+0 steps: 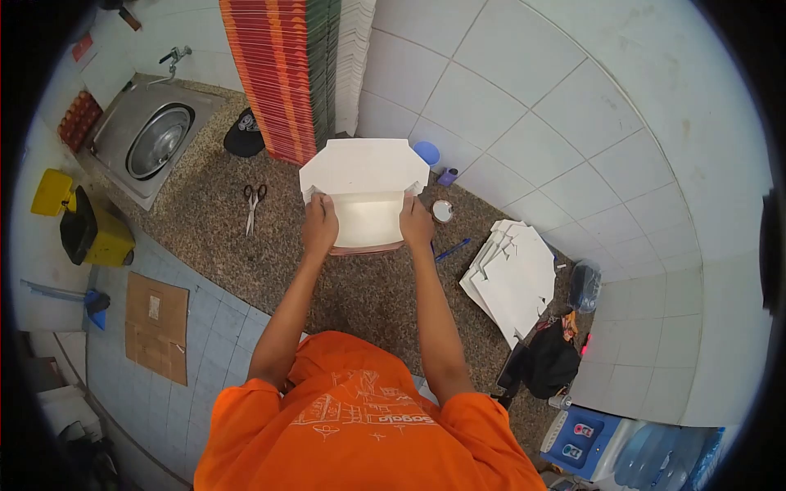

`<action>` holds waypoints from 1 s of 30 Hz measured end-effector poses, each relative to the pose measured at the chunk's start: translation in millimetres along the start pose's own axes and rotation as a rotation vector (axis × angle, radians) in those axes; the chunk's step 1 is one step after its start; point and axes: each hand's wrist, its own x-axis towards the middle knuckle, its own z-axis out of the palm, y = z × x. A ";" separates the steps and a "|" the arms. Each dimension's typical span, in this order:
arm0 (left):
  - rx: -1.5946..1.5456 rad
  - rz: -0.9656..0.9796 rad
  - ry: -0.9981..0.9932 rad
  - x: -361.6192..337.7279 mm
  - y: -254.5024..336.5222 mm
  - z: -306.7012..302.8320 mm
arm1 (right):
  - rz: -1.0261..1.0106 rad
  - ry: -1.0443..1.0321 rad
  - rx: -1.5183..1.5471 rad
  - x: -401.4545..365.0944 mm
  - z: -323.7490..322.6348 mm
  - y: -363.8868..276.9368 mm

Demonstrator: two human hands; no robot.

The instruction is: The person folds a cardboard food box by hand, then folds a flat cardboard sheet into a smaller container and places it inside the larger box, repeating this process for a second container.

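- We saw the white box (364, 184) standing on the speckled counter (205, 237), close to the far tiled wall, with its far flap raised and spread wide.
- The left hand (319, 222) had its fingers curled shut over the box's left wall, and the right hand (416, 222) gripped the right wall the same way.
- Left of the box lay scissors (254, 203) and a black cap (243, 135), and farther left was the sink (110, 135).
- Just behind the flap rose a tall stack of orange flat boxes (278, 74); we could not tell if they touched.
- On the right we noted a blue lid (426, 152), a purple pot (447, 177), a tape roll (442, 211) and a blue pen (452, 250).
- A pile of white blanks (512, 274) lay well apart to the right.
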 end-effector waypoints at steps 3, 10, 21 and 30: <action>0.025 -0.006 -0.014 6.6 0.1 2.2 | -0.079 0.038 0.069 4.4 5.7 7.5; 0.054 -0.021 0.011 1.1 14.8 0.1 | -0.077 0.028 0.315 4.4 11.7 30.3; 0.026 0.050 0.048 6.7 -1.1 4.8 | 0.272 -0.222 -0.594 -72.4 -187.0 255.5; -0.072 0.095 0.121 0.1 5.7 1.3 | -0.021 -0.313 -0.238 -96.6 -231.2 324.5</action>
